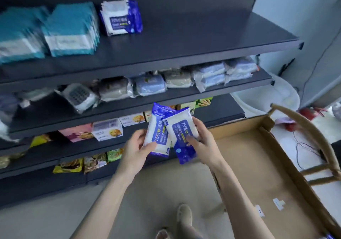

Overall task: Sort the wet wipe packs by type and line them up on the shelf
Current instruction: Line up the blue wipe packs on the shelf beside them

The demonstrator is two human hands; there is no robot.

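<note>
Flat open brown cardboard box [258, 165]: right of and below the fingers [199, 126] | clear-bagged blue and beige folded cloths [150, 85]: above the fingers | white and pink biscuit cartons [107, 129]: left of them | tan curved wooden chair [319, 169]: far right | white round plastic tub [267, 95]: upper right

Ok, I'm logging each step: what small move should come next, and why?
Probably raise both to the top shelf, beside the matching blue-white row: the left hand grips the left pack, the right hand the right pack.

Blue-white packs [166, 133]; teal-white packs [70, 30]
</note>
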